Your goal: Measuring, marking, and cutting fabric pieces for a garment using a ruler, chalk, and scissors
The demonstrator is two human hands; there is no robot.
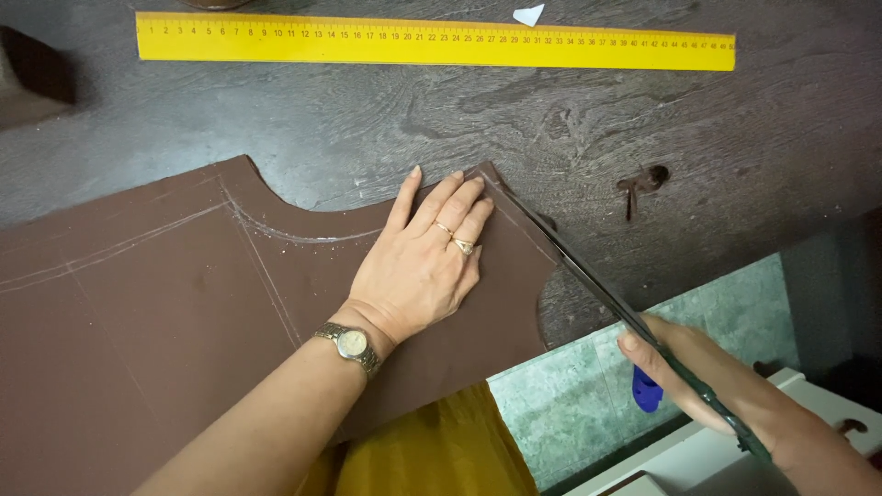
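A brown fabric piece [156,312] with chalk lines lies flat on the dark wooden table [441,119]. My left hand [423,262], wearing two rings and a wristwatch, presses flat on the fabric near its upper right corner, fingers together. My right hand [712,381] grips long dark scissors [597,289] beyond the table's edge. The blades run diagonally up along the fabric's slanted right edge toward its top corner.
A long yellow ruler [432,41] lies across the far side of the table, with a small white chalk piece [529,14] above it. Below the table edge are a green tiled floor [570,395], yellow cloth [432,450] and a white furniture piece [698,450].
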